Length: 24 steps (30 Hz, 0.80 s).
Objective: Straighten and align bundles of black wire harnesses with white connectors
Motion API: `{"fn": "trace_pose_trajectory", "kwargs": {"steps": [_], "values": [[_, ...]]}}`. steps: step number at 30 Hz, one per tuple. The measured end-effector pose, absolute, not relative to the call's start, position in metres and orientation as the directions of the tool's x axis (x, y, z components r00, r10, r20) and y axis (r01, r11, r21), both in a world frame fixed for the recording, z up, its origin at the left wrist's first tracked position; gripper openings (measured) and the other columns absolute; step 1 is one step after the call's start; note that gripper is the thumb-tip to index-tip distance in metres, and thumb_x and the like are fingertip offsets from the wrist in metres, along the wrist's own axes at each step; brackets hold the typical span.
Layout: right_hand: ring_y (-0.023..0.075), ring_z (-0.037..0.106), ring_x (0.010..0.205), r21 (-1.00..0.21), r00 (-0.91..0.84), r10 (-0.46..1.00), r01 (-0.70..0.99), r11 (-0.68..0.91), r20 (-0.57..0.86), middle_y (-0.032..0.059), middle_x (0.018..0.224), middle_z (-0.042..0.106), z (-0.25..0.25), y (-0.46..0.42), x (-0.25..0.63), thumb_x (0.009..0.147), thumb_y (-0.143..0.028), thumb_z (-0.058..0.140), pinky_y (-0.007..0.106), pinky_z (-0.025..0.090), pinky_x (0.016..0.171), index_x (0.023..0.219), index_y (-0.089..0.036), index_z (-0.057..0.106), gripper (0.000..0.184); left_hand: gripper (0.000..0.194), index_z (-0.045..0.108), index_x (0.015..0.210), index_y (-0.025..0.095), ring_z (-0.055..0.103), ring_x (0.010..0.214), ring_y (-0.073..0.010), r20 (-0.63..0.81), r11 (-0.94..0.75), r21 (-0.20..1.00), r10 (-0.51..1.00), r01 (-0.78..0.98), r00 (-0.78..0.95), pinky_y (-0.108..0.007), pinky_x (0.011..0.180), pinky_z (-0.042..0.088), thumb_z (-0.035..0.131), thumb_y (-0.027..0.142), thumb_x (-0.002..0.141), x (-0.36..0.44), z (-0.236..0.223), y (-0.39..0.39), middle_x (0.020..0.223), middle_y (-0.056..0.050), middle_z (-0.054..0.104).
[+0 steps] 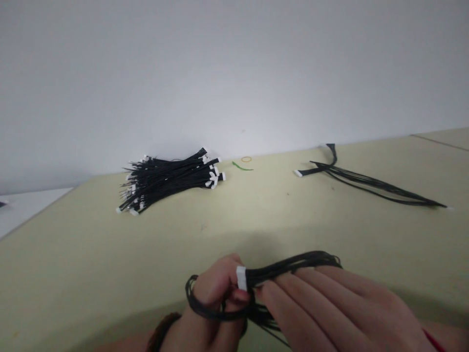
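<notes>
White panel [25,208] pokes in at the far left of the frame, just past the corner of the pale green desk [91,264]. Further right, at the back of the desk, sits a big heap of thin black cables [164,183], fanned out, with small white plugs at their ends. At the bottom centre, my left hand [208,308] has a dark band [163,331] on its wrist and a loop of black cable wrapped around it. Its fingers [220,288] are closed, pinching a white plug [241,277] on the bunch of black cables [289,266] I'm holding, which runs across to my other hand. Up near the desk's back edge, a short green wire [242,167] lies just beside a thin rubber band [246,159], right of the heap. My right hand [330,305] is at the lower right, its fingers [311,298] together and pressed over that same bunch, with a red string [434,341] at the wrist. Upper right on the desk lies a looser bundle of black cables [366,183], well apart from the heap. Pale wall [234,73] fills the top of the frame.
</notes>
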State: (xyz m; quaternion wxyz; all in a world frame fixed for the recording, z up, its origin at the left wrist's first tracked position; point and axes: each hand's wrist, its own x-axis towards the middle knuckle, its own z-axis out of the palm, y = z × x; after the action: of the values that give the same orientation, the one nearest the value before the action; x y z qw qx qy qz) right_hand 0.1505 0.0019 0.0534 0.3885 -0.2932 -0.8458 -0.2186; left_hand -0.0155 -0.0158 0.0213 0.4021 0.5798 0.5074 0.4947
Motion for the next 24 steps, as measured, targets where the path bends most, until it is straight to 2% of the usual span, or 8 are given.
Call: {"fn": "trace_pose_trajectory", "kwargs": {"steps": [4, 7, 12, 14, 18, 21, 22, 24], "values": [[0.0141, 0.052, 0.051, 0.116, -0.605, 0.378, 0.620, 0.776, 0.701, 0.0003, 0.056, 0.056, 0.062, 0.007, 0.156, 0.089, -0.007, 0.032, 0.029, 0.040, 0.050, 0.069, -0.016, 0.058, 0.034, 0.024, 0.061, 0.072, 0.022, 0.042, 0.051, -0.0126, 0.086, -0.095, 0.989, 0.992, 0.112, 0.090, -0.022, 0.044, 0.036, 0.055, 0.045, 0.079, -0.011, 0.020, 0.000, 0.056, 0.001, 0.050], [0.0160, 0.052, 0.054, 0.146, -0.658, 0.424, 0.630, 0.763, 0.622, 0.0025, 0.065, 0.059, 0.075, 0.015, 0.171, 0.091, -0.012, 0.029, 0.030, 0.036, 0.046, 0.081, -0.015, 0.059, 0.032, 0.023, 0.057, 0.074, 0.021, 0.033, 0.047, -0.0086, 0.019, -0.020, 1.000, 0.996, 0.014, 0.085, -0.018, 0.043, 0.029, 0.053, 0.043, 0.082, -0.009, 0.018, 0.015, 0.056, 0.005, 0.043], [0.0142, 0.050, 0.054, 0.168, -0.635, 0.577, 0.734, 0.658, 0.513, 0.0007, 0.076, 0.059, 0.085, 0.017, 0.204, 0.090, -0.023, 0.036, 0.028, 0.033, 0.047, 0.097, -0.021, 0.055, 0.021, 0.020, 0.056, 0.078, 0.019, 0.039, 0.051, -0.0076, -0.048, 0.045, 0.997, 0.998, -0.062, -0.046, -0.016, 0.046, 0.032, 0.057, 0.039, 0.080, -0.013, 0.013, 0.032, 0.062, 0.004, 0.050], [0.0139, 0.050, 0.052, 0.171, -0.690, 0.605, 0.704, 0.690, 0.398, -0.0020, 0.073, 0.057, 0.082, 0.013, 0.208, 0.087, -0.022, 0.039, 0.027, 0.031, 0.046, 0.094, -0.024, 0.053, 0.016, 0.019, 0.056, 0.079, 0.019, 0.042, 0.053, -0.0078, -0.061, 0.053, 0.995, 0.993, -0.081, -0.096, -0.016, 0.048, 0.034, 0.056, 0.038, 0.081, -0.014, 0.011, 0.035, 0.064, 0.004, 0.052], [0.0142, 0.043, 0.042, 0.177, -0.846, 0.501, 0.529, 0.830, 0.183, -0.0062, 0.060, 0.050, 0.073, 0.009, 0.194, 0.079, -0.016, 0.052, 0.029, 0.021, 0.041, 0.084, -0.024, 0.048, 0.010, 0.018, 0.057, 0.079, 0.019, 0.050, 0.061, -0.0107, -0.071, 0.056, 0.993, 0.987, -0.106, -0.142, -0.019, 0.054, 0.041, 0.056, 0.037, 0.081, -0.012, 0.010, 0.036, 0.068, 0.002, 0.057], [0.0153, 0.047, 0.050, 0.204, -0.917, 0.384, 0.399, 0.894, 0.110, -0.0042, 0.066, 0.054, 0.066, 0.018, 0.182, 0.082, -0.018, 0.055, 0.031, 0.024, 0.043, 0.082, -0.022, 0.050, 0.006, 0.020, 0.057, 0.080, 0.020, 0.051, 0.061, -0.0120, -0.087, 0.069, 0.992, 0.982, -0.110, -0.168, -0.021, 0.055, 0.043, 0.057, 0.039, 0.079, -0.011, 0.009, 0.036, 0.068, 0.002, 0.057], [0.0151, 0.049, 0.055, 0.170, -0.938, 0.335, 0.347, 0.922, 0.091, -0.0032, 0.068, 0.056, 0.064, 0.024, 0.181, 0.085, -0.017, 0.052, 0.031, 0.028, 0.046, 0.081, -0.020, 0.051, 0.006, 0.020, 0.057, 0.080, 0.020, 0.051, 0.060, -0.0121, -0.083, 0.065, 0.993, 0.980, -0.103, -0.181, -0.021, 0.055, 0.043, 0.057, 0.039, 0.079, -0.011, 0.009, 0.037, 0.068, 0.002, 0.056], [0.0133, 0.054, 0.066, -0.074, -0.949, 0.276, 0.268, 0.961, 0.153, -0.0011, 0.073, 0.060, 0.060, 0.039, 0.185, 0.090, -0.013, 0.045, 0.028, 0.037, 0.055, 0.081, -0.017, 0.055, 0.014, 0.017, 0.057, 0.082, 0.020, 0.050, 0.062, -0.0122, -0.056, 0.042, 0.997, 0.978, -0.071, -0.199, -0.021, 0.055, 0.042, 0.056, 0.037, 0.079, -0.012, 0.008, 0.037, 0.069, 0.002, 0.056]]}}
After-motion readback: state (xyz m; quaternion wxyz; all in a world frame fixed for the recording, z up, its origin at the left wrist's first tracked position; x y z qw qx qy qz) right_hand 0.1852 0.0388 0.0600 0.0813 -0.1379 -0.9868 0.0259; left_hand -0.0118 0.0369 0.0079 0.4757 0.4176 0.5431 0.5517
